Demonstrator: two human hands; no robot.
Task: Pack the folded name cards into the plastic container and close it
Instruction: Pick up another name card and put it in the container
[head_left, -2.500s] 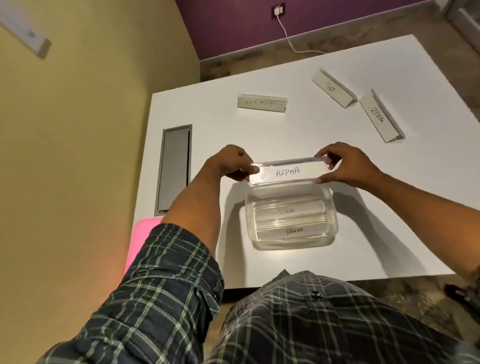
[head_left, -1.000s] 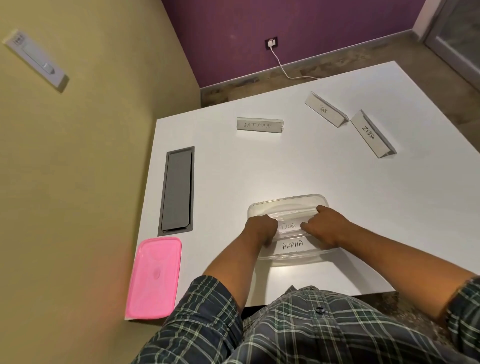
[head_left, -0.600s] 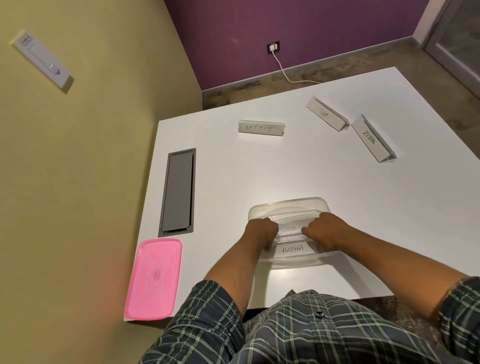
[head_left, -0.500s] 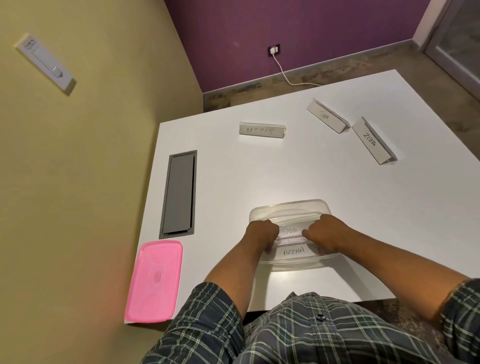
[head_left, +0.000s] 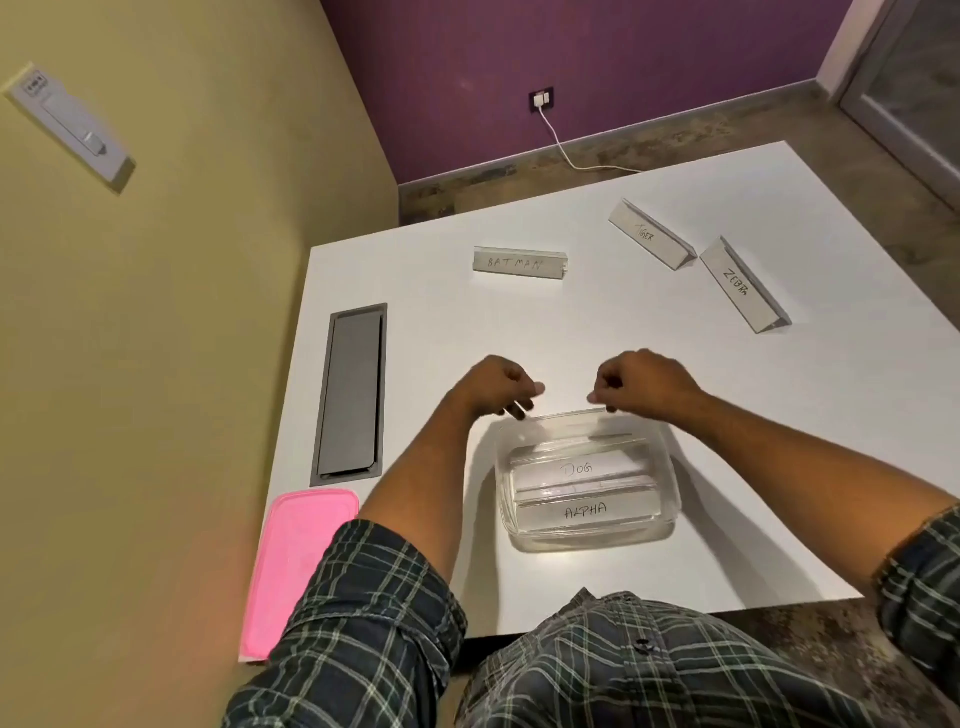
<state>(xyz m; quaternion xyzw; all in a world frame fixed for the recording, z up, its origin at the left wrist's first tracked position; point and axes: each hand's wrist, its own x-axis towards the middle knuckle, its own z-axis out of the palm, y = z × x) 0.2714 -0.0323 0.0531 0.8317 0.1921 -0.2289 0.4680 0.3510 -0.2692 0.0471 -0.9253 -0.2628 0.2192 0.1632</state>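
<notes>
Above the far rim of the clear plastic container (head_left: 587, 480) near the white table's (head_left: 649, 358) front edge, left hand (head_left: 496, 387) and right hand (head_left: 641, 384) have lifted out, loosely curled, holding nothing. ALPHA card (head_left: 586, 512) now lies inside beside DOG card (head_left: 577, 469); three folded cards wait toward the far edge, pink lid (head_left: 298, 566) at the front-left corner.

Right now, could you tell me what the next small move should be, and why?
Probably reach for the BATMAN card: both hands look empty above the container, which holds ALPHA and DOG, and it lies nearest.
</notes>
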